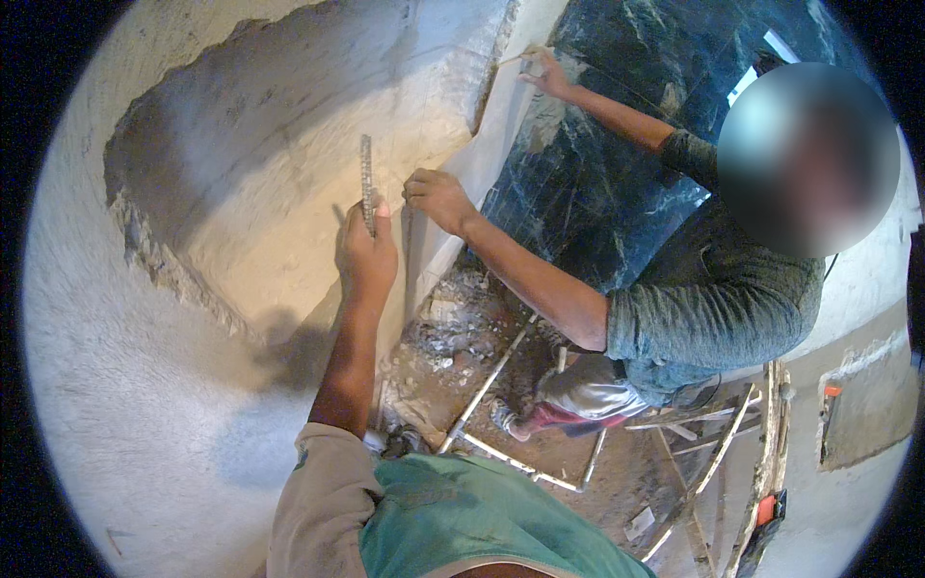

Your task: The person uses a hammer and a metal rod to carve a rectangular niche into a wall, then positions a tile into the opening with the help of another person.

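My left hand (369,252) is raised in front of the wall, its fingers closed round a short grey ribbed rod (366,173). The rod stands nearly upright, its upper part sticking out above my thumb. Behind it is a broken-edged, lighter patch (289,231) in the wall. Just right of my hand, a co-worker's near hand (438,199) is held with bent fingers at the wall corner. The co-worker's other hand (551,74) reaches farther up to the pale edge strip, near a thin line. My right hand is not in view.
A co-worker in a grey sleeve (703,313) stands close on my right. Dark marbled panels (607,144) cover the adjoining wall. Rubble (453,323) lies below the corner. A pale pipe-like frame (491,380) and wooden poles (708,472) stand lower right.
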